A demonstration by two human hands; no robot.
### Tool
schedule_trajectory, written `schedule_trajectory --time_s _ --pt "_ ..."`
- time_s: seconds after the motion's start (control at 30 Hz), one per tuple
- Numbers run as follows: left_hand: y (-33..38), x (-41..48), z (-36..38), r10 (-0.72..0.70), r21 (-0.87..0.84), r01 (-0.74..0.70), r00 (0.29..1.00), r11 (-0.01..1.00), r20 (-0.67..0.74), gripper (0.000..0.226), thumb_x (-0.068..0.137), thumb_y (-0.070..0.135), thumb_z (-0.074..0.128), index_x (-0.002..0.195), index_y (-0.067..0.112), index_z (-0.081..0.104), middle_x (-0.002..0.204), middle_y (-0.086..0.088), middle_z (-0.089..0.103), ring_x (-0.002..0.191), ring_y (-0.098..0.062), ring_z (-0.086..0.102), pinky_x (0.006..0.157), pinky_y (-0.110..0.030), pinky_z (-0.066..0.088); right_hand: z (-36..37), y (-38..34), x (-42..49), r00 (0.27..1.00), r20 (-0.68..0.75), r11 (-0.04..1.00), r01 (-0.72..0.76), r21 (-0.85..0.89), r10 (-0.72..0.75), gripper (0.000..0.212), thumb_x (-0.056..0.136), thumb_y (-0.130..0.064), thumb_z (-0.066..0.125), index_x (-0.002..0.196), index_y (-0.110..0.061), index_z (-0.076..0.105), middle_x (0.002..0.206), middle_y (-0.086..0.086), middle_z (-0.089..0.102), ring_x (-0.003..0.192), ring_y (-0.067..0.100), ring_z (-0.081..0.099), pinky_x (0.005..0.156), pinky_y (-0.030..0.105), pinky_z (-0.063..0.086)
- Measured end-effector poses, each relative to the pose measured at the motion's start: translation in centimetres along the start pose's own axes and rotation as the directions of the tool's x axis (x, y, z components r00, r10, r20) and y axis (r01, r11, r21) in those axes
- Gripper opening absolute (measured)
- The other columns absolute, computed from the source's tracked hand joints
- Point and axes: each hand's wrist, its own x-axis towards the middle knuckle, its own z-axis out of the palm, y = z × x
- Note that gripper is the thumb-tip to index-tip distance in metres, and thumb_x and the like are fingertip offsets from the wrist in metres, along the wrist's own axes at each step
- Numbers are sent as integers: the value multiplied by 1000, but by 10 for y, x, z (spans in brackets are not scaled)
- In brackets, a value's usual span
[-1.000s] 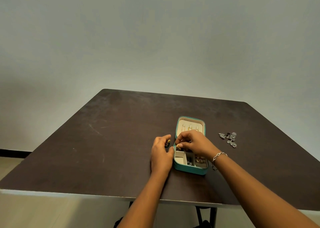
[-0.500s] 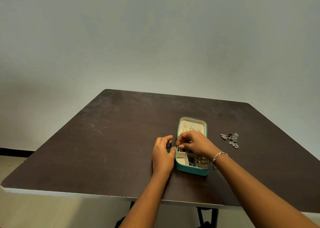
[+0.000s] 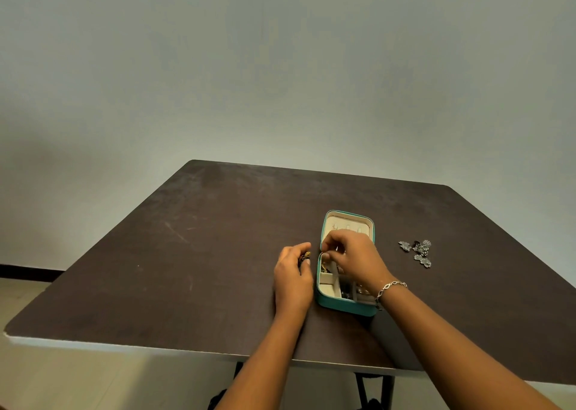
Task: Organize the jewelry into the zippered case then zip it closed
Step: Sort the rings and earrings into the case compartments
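Observation:
A small teal zippered case (image 3: pixel 343 306) lies open on the dark table, its cream lid (image 3: pixel 346 222) flat at the far side. Its compartments hold several small jewelry pieces. My right hand (image 3: pixel 355 260) hovers over the case's upper left compartments, thumb and fingers pinched; what it pinches is too small to make out. Just left of the case, my left hand (image 3: pixel 293 280) rests on the table with its fingers closed around a small gold-and-dark jewelry piece (image 3: pixel 305 256). A cluster of silver jewelry (image 3: pixel 419 251) lies loose on the table to the right of the case.
The dark brown table (image 3: pixel 202 253) has its near edge close to my arms and its far edge against a plain grey wall. A silver bracelet (image 3: pixel 391 286) sits on my right wrist. Black table legs show below the front edge.
My left hand has drawn slightly away from the case's left side. My right hand stays over the case, fingers still pinching at the upper compartments.

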Motion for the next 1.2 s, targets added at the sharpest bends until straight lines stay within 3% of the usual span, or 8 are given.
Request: schedule_trajectory --time_s 0.1,0.2,0.3,0.4,0.6,0.83,1.07,1.2 --pt "1 -1 -1 10 -41 -12 999 999 -46 31 89 -3 49 111 13 63 107 2 60 97 -9 57 72 -4 40 -5 -8 2 997 25 992 64 112 -67 14 79 -9 67 92 -15 67 86 -3 65 74 9 55 72 24 47" --pt "3 -3 -3 -3 -114 -5 997 993 -72 32 87 -3 53 114 15 60 103 3 63 94 -8 59 73 -7 43 -4 -15 2 991 76 986 104 129 -114 22 79 -12 68 100 -17 66 94 -2 65 73 -1 52 70 12 44" --pt "3 -4 -5 -20 -187 4 996 982 -84 38 86 -2 54 119 18 52 95 -1 64 86 -11 63 70 -13 48 -2 -18 1 988 80 983 123 134 -134 17 79 -13 68 96 -15 66 90 -6 64 74 -2 52 69 9 43" --pt "4 -5 -6 -6 -233 -14 996 972 -84 39 86 -1 56 119 20 49 91 -1 66 82 -7 63 65 -6 46 -4 -19 -1 992 63 976 94 197 -108 10 80 -10 67 90 -13 67 80 -12 61 73 -1 57 69 11 48" --pt "6 -7 -6 41 -233 -39 999 972 1 41 88 2 54 122 24 44 90 6 63 79 4 61 65 -6 46 -12 -11 -2 994 49 973 87 214 -99 9 80 -5 66 88 -8 69 85 1 69 80 9 65 76 18 52" --pt "2 -2 -2 4 -146 -2 1000 989 18 35 90 3 49 123 16 47 90 8 57 80 0 54 65 -3 42 -20 10 -1 991 57 978 112 178 -124 15 79 4 64 87 -7 71 87 4 71 82 11 66 79 23 54" --pt "2 -1 -3 -26 -111 29 999 993 31 35 90 1 48 122 17 49 92 6 58 82 2 53 66 -2 42 -25 19 2 966 142 975 206 78 -215 18 78 7 63 83 -9 71 83 -1 68 72 -1 61 71 12 50" --pt "2 0 -3 -21 -97 28 997 995 71 34 90 2 48 121 17 49 89 11 57 81 5 53 65 0 41 -32 18 5 946 199 967 249 62 -256 15 80 3 63 84 -9 71 87 2 70 79 4 63 75 12 50"
